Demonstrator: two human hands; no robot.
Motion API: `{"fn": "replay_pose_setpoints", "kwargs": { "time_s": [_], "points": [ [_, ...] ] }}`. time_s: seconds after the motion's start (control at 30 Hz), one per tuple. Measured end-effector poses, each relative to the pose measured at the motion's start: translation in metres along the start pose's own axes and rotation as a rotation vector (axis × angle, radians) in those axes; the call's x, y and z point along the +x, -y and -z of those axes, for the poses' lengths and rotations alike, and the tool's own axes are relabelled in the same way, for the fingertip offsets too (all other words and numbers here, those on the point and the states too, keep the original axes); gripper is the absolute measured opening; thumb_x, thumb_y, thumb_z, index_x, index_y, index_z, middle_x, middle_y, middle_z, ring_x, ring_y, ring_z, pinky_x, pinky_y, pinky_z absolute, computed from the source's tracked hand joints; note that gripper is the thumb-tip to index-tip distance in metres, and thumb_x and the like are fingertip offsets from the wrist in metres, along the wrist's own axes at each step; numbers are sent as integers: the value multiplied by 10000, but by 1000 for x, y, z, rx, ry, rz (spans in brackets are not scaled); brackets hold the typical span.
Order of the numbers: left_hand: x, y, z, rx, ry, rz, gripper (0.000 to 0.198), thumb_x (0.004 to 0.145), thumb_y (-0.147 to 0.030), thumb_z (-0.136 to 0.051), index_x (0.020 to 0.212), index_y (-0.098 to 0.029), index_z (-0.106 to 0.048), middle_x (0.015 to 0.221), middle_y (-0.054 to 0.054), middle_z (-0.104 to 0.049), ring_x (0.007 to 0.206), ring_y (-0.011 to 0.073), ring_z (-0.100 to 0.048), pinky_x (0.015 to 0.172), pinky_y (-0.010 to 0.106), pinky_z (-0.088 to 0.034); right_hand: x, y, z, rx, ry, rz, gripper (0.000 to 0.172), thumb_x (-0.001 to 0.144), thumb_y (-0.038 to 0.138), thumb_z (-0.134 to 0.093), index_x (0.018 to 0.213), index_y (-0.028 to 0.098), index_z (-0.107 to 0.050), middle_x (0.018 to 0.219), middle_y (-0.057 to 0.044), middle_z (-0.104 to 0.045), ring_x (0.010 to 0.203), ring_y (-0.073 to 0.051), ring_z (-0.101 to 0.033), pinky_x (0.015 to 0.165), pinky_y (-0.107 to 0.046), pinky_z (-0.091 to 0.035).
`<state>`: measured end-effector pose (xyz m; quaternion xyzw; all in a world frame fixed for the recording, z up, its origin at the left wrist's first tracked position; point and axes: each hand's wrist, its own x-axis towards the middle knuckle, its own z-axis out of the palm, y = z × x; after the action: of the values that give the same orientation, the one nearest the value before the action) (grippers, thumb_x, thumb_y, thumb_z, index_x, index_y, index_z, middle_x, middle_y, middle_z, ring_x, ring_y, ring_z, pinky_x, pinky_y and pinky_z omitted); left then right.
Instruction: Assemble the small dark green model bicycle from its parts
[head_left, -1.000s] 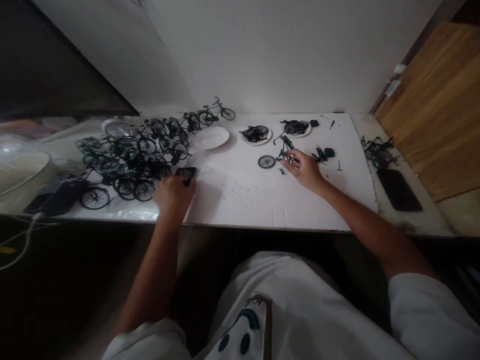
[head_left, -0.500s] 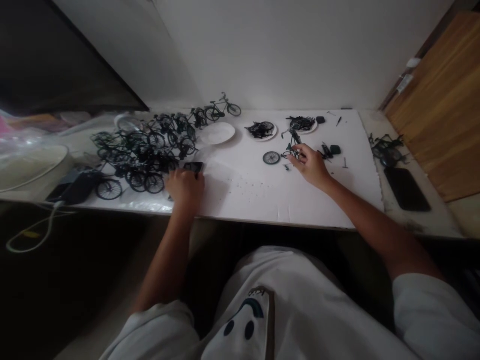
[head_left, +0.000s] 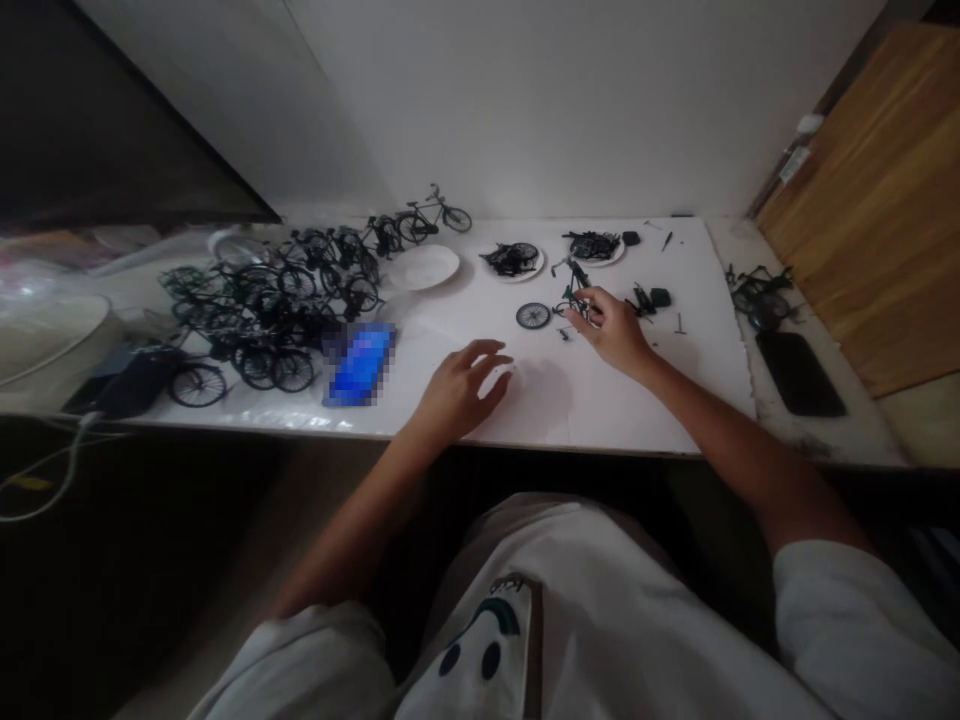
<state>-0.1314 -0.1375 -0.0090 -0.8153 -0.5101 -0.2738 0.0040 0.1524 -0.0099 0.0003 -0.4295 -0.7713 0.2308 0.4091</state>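
Half-built model bicycle [head_left: 570,285] stands right of centre on the white tabletop [head_left: 600,400]. From the left: finished bicycles [head_left: 262,310] crowded together, a lit phone [head_left: 360,362], the left hand [head_left: 457,390] empty with fingers spread, a loose wheel [head_left: 533,316], then the right hand [head_left: 615,330] pinching that half-built frame.

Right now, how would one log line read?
left hand: open, empty, over white board | right hand: pinching bicycle frame | loose wheel: beside frame

A small dark green model bicycle frame [head_left: 571,292] stands upright on the white surface [head_left: 675,390], pinched by the right hand [head_left: 619,335]. A black spoked wheel [head_left: 533,316] lies just beside it.
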Motion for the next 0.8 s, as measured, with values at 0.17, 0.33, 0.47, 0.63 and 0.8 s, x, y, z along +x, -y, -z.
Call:
{"fn": "replay_pose_setpoints", "kwargs": {
  "time_s": [0.17, 0.33, 0.47, 0.63, 0.8],
  "points": [
    [-8, -23, 24, 256, -21, 335, 387, 1091, -439, -563, 1334, -185, -726, 1426, 197, -714, 1199, 390, -754, 1023, 576, -601, 1, 0, 1, -16, 9, -5, 418, 986, 532, -729, 1192, 168, -743, 657, 62, -461, 612, -142, -442, 684, -320, -424],
    [-29, 20, 56, 439, -29, 881, 724, 1045, -588, -571, 1545, -66, -539, 1529, 369, -540, 1353, 580, -633, 1073, 756, -522, 1, -1, -1, -19, 24, -13, 392, 996, 529, -731, 1181, 183, -738, 647, 65, -460, 593, -135, -412, 670, -317, -407],
    [-36, 57, 47, 339, 48, 819, 724, 1054, -564, -557, 1566, -57, -493, 1564, 319, -529, 1500, 548, -528, 1195, 708, -484, 0, -2, -3, -20, 24, -43, 388, 989, 526, -745, 1187, 193, -739, 674, 46, -522, 594, -132, -419, 656, -312, -406],
    [-20, 49, 37, 40, -134, 355, 751, 1013, -465, -671, 1647, -196, -371, 1638, 227, -476, 1386, 348, -652, 1208, 553, -559, 0, -1, -1, -35, 37, -49, 415, 1003, 550, -721, 1210, 190, -740, 709, 29, -573, 594, -133, -437, 666, -318, -435],
    [-15, -4, 79, 8, -384, 277, 388, 1134, -436, -519, 1463, -229, -531, 1444, 128, -607, 1326, 266, -662, 1155, 496, -609, 0, 0, 0, -48, 25, -46, 455, 996, 588, -722, 1206, 186, -756, 695, 10, -608, 629, -163, -525, 718, -340, -493]
  ]
}}
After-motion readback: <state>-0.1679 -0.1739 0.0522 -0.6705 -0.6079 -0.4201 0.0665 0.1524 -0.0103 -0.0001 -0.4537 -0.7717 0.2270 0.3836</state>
